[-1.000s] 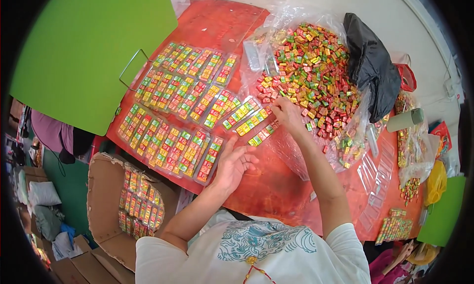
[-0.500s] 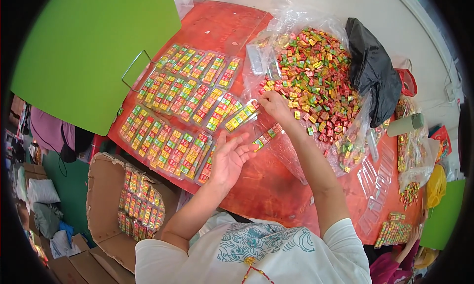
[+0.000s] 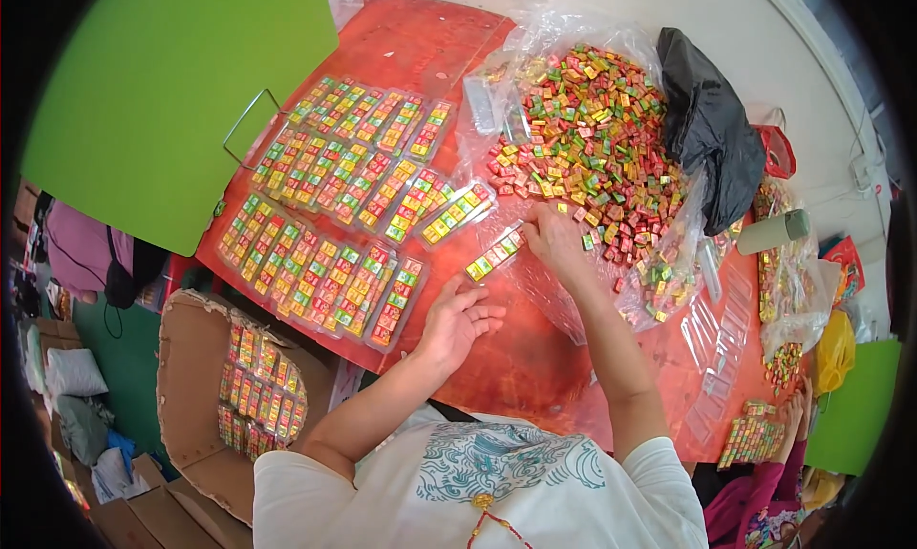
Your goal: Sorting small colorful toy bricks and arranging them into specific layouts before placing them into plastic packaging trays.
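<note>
A short row of small wrapped blocks [image 3: 496, 253], yellow, red and green, lies on the red table between my hands. The fingertips of my right hand [image 3: 556, 243] are pinched together at the row's right end; what they hold there is hidden. My left hand [image 3: 457, 326] is just nearer than the row's left end, palm turned inward, fingers apart and loosely bent, nothing in it. Just beyond the row is a clear narrow tray [image 3: 458, 215] filled with such blocks. A large heap of loose blocks [image 3: 602, 148] spreads on clear plastic beyond my right hand.
Several rows of filled trays [image 3: 325, 181] cover the table's left. A cardboard box [image 3: 196, 358] with more stands below. Right of the heap are a black bag [image 3: 707, 129], a greenish cylinder [image 3: 772, 232] and clear empty trays [image 3: 718, 348]. Another person's hands [image 3: 795, 415] work at far right.
My right hand has moved from the filled tray's end down and right to the row's right end. My left hand has drawn slightly back toward me. The view has shifted a little.
</note>
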A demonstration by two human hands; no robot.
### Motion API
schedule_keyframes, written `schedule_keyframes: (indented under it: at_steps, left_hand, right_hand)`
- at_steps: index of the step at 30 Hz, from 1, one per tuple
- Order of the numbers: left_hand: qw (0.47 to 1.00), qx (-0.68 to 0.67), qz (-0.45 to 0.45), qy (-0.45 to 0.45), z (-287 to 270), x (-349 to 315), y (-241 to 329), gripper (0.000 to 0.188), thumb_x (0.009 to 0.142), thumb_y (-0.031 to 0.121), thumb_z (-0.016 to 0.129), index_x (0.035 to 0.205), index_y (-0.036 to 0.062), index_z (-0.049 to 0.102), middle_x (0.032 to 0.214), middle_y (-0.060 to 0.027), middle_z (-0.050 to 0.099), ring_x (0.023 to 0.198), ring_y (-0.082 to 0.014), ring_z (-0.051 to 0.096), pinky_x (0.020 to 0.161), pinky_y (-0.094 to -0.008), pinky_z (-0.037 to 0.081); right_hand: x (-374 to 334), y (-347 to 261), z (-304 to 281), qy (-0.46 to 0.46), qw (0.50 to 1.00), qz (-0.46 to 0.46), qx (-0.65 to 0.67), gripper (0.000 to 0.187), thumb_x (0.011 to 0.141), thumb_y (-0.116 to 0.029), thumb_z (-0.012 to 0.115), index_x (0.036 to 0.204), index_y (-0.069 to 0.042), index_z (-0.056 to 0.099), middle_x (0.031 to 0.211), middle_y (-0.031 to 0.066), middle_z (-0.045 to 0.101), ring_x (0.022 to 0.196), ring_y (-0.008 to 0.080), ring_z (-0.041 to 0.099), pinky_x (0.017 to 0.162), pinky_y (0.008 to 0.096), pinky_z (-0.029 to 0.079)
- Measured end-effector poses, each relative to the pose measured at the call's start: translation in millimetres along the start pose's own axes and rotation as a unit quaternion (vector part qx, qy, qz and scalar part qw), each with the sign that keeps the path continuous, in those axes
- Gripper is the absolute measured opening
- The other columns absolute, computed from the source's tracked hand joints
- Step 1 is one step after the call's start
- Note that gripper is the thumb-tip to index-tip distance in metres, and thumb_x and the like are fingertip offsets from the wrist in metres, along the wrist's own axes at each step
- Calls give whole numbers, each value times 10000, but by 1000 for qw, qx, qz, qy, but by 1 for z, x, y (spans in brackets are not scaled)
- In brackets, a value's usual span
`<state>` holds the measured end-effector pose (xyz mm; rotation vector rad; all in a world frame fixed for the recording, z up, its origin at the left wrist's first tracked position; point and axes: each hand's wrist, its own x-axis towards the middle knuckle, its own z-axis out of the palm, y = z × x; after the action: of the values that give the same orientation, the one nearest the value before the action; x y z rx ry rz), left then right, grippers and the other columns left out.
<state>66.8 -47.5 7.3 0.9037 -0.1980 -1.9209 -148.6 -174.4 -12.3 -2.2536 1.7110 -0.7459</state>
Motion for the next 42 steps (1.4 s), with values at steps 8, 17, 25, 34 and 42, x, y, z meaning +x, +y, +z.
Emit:
schedule_keyframes:
  at_steps: [8, 17, 25, 34, 42]
  left_hand:
    - [1000, 0, 26, -12, 11, -16, 13, 744, 983, 132, 578, 1557, 83, 106, 1308, -228, 526, 1055, -388, 663, 868, -486, 568]
    - [992, -15, 118, -42, 20, -11, 47, 739, 998, 143, 563, 1559, 81, 86, 1336, -251, 525, 1089, -376, 657, 918, -468, 550]
    - [987, -12, 157, -19, 22, -18, 54, 717, 997, 170, 564, 1565, 75, 136, 1335, -235, 556, 1112, -367, 656, 945, -458, 544]
    - [881, 390, 252, -87, -40, -41, -30, 478, 962, 9, 557, 1433, 21, 480, 1312, -177, 600, 1148, -292, 638, 1006, -394, 501]
    - [689, 585, 409, -126, -42, -43, -31, 403, 879, -28, 602, 1282, -14, 603, 1236, -200, 629, 1167, -353, 609, 1006, -397, 488]
  right_hand:
    - [11, -12, -7, -15, 977, 116, 176, 163, 910, -168, 609, 974, -19, 627, 881, 199, 696, 844, 357, 685, 755, 456, 518]
    - [75, -18, 24, -18, 969, 66, 237, 161, 910, -123, 626, 991, 15, 638, 852, 92, 689, 791, 161, 642, 716, 323, 503]
    - [73, -12, 44, 16, 981, 45, 188, 278, 904, -170, 651, 1137, -21, 680, 1019, 185, 689, 942, 315, 677, 871, 407, 529]
    - [35, -35, 52, 10, 947, 130, 292, 449, 981, -251, 585, 1348, 8, 575, 1321, 180, 554, 1198, 276, 558, 1037, 381, 446]
    - [39, -61, 84, 1, 956, 151, 251, 578, 985, -317, 552, 1450, 18, 475, 1444, 201, 465, 1378, 332, 415, 1158, 388, 325]
